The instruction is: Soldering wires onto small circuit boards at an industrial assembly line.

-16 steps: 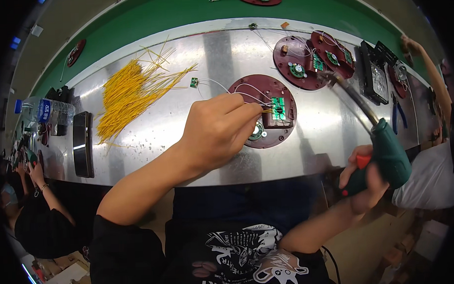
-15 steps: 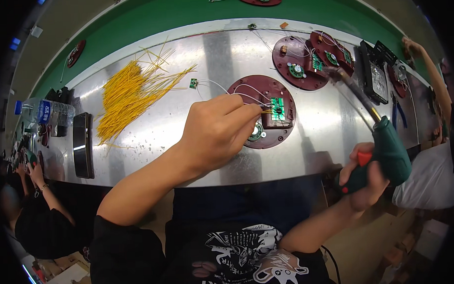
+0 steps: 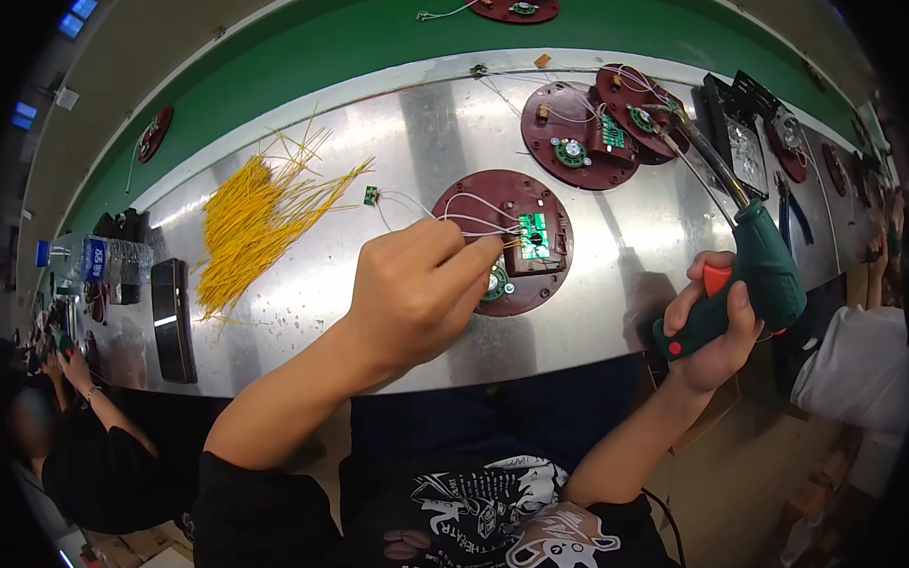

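My left hand (image 3: 415, 290) is closed in a pinch beside a small green circuit board (image 3: 535, 237). Thin yellow wires (image 3: 510, 242) run from its fingertips to the board's left side. That board sits on a dark red round plate (image 3: 451, 196), which also carries a round green-rimmed speaker (image 3: 495, 285) partly behind my fingers. White leads loop from the board to a tiny green board (image 3: 371, 196) lying on the metal. My right hand (image 3: 721, 325) grips a dark green soldering gun (image 3: 769, 263) with a red trigger, its tip raised up and away from the plate.
A pile of yellow wires (image 3: 248, 236) lies left on the metal table (image 3: 419, 125), near a phone (image 3: 172, 319) and a water bottle (image 3: 98, 258). Two more red plates (image 3: 539, 131) overlap at back right, beside blue-handled pliers (image 3: 799, 217). A co-worker's arm (image 3: 103, 406) is far left.
The view has shifted slightly, moving most of the table leftward and downward in the picture. The soldering gun is steadier and held a little higher. My left hand keeps its pinch by the board.
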{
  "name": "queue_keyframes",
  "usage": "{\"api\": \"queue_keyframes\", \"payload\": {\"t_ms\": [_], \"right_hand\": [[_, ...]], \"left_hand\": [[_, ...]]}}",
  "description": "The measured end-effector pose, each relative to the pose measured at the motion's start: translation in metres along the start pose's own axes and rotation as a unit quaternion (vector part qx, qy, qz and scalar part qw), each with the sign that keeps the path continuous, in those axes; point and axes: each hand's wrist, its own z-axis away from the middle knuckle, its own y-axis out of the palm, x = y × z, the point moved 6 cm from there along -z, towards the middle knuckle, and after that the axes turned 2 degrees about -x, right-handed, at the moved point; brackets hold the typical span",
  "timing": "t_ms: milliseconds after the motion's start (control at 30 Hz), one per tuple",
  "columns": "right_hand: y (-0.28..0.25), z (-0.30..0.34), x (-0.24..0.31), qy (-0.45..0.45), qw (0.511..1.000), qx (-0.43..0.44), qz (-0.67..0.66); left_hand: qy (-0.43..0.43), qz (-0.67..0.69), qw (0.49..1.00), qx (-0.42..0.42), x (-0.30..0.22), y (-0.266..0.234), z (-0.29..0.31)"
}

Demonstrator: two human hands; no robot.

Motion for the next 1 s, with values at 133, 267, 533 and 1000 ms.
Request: {"api": "queue_keyframes", "payload": {"t_ms": [133, 267, 533, 1000], "right_hand": [[0.001, 0.000, 0.002, 0.007, 1.000, -0.026, 0.003], [-0.002, -0.002, 0.003, 0.011, 0.999, -0.045, -0.001], [-0.013, -0.001, 0.007, -0.003, 0.988, -0.146, -0.048], [-0.029, 0.000, 0.007, -0.046, 0.969, -0.220, -0.102]], "left_hand": [[0.044, -0.058, 0.997, 0.011, -0.013, -0.001, -0.003], [0.047, -0.096, 0.994, 0.028, -0.016, -0.002, -0.003], [0.035, -0.111, 0.992, 0.058, -0.036, -0.014, -0.050], [0.030, -0.225, 0.973, 0.053, 0.115, -0.014, -0.177]]}}
